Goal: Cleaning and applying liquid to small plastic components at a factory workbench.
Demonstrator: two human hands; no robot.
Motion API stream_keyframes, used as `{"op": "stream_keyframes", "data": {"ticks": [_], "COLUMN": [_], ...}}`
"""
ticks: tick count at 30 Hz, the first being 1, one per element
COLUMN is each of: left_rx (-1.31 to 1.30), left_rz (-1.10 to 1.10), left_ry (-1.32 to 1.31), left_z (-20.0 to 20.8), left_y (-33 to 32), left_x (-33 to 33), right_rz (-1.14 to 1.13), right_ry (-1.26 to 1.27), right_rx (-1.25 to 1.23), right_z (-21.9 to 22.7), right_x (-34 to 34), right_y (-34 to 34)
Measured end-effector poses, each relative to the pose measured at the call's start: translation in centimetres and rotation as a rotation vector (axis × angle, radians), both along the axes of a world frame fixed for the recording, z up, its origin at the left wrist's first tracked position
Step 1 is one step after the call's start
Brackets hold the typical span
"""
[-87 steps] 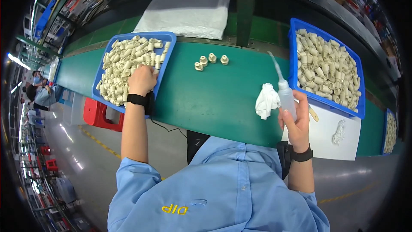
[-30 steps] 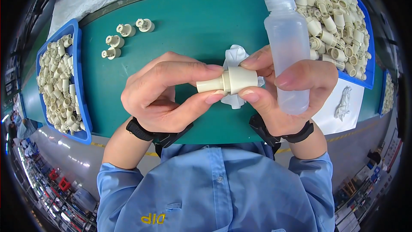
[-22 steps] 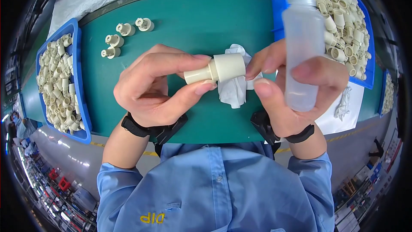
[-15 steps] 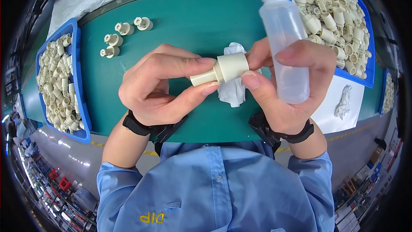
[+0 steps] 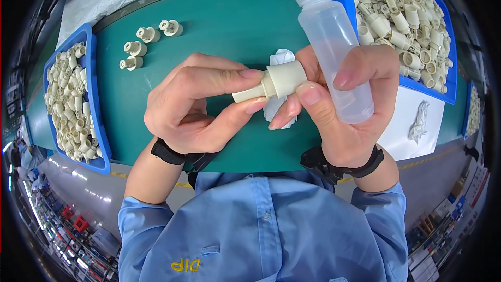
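Note:
A cream plastic fitting [image 5: 288, 79], a wide cup with a narrower tube, lies level between my two hands over the middle of the table. My left hand [image 5: 190, 104] pinches its narrow end between thumb and fingertips. At the wide end, my right hand [image 5: 339, 136] has its thumb and fingertips against the cup. That same hand also grips a clear squeeze bottle [image 5: 336, 36] with a nozzle cap, tilted up and to the left. Behind and below the fitting is a crumpled white tissue [image 5: 282, 56], partly hidden by it and my fingers.
Several similar cream fittings [image 5: 148, 34] stand at the upper left of the green table [image 5: 229, 21]. Blue trays full of cream parts flank me, one left [image 5: 102, 109] and one right [image 5: 453, 73]. A white sheet [image 5: 402, 130] with a crumpled clear scrap [image 5: 419, 122] lies at right.
The bottle has tipped further left in my right hand. A right fingertip now shows below the fitting, whose wide end has shifted slightly right. My left hand keeps its pinch.

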State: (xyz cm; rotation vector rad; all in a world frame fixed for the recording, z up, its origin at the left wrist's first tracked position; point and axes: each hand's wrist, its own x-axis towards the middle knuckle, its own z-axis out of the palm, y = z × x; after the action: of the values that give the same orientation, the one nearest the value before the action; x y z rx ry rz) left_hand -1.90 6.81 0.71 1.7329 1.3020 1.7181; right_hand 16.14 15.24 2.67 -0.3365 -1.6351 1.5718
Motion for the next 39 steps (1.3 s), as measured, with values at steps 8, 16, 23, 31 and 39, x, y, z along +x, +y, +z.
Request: {"op": "stream_keyframes", "data": {"ticks": [8, 16, 23, 31, 39], "left_rx": [0.061, 0.090, 0.066, 0.078, 0.094], "left_rz": [0.009, 0.045, -0.012, -0.037, 0.019], "left_ry": [0.071, 0.115, 0.171, 0.203, 0.131], "left_z": [0.1, 0.3, 0.9, 1.1, 0.6], "left_y": [0.0, 0.0, 0.3, 0.4, 0.2], "left_x": [-0.1, 0.1, -0.8, -1.3, -0.7], "right_rz": [0.007, -0.045, -0.023, 0.007, -0.030], "right_ry": [-0.011, -0.017, -0.073, -0.067, -0.001], "right_rx": [0.129, 0.190, 0.321, 0.364, 0.370], "right_z": [-0.1, -0.4, -0.4, -0.5, -0.6], "right_x": [0.0, 0.1, 0.7, 0.7, 0.2], "right_y": [0.2, -0.1, 0.2, 0.3, 0.3]}}
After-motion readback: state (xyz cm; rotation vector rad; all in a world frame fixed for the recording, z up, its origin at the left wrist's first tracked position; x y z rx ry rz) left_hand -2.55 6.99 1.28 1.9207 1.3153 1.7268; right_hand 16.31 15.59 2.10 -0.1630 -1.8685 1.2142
